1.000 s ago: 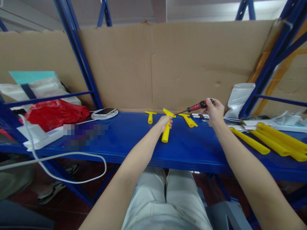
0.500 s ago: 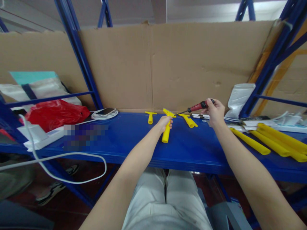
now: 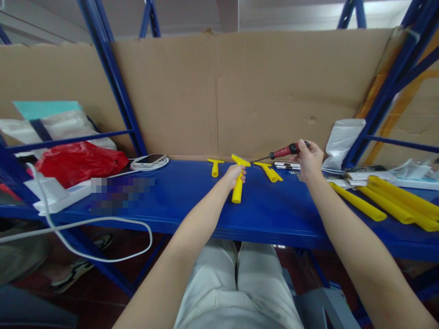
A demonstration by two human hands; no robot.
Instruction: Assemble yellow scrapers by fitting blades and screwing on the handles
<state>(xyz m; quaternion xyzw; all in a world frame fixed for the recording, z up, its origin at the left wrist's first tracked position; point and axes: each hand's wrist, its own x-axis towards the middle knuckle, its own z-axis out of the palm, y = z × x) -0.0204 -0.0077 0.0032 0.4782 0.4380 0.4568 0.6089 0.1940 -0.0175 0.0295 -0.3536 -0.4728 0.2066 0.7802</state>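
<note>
My left hand (image 3: pixel 235 175) is wrapped round the handle of a yellow T-shaped plastic piece (image 3: pixel 236 195), its crosspiece pointing away from me above the blue shelf. In my right hand (image 3: pixel 310 161) is a screwdriver (image 3: pixel 283 152) with a red and black handle, gripped at its rear end. Its thin shaft slants down to the left, and the tip is at the right end of the crosspiece; whether it touches a screw is too small to tell. One more yellow T-shaped piece (image 3: pixel 215 169) rests left of my left hand, and another T-shaped piece (image 3: pixel 270 174) lies to the right.
Several yellow tubes (image 3: pixel 358 202) lie at the right of the blue shelf (image 3: pixel 192 196), near white packets. A phone (image 3: pixel 152 159) sits on a coiled white cable at left, beside a red plastic bag (image 3: pixel 80 162) and a power strip (image 3: pixel 73 196). Cardboard (image 3: pixel 171 100) stands behind.
The screwdriver and my right hand have shifted very slightly to the right. The crosspiece of the held yellow piece has tipped a little; both grips stay the same.
</note>
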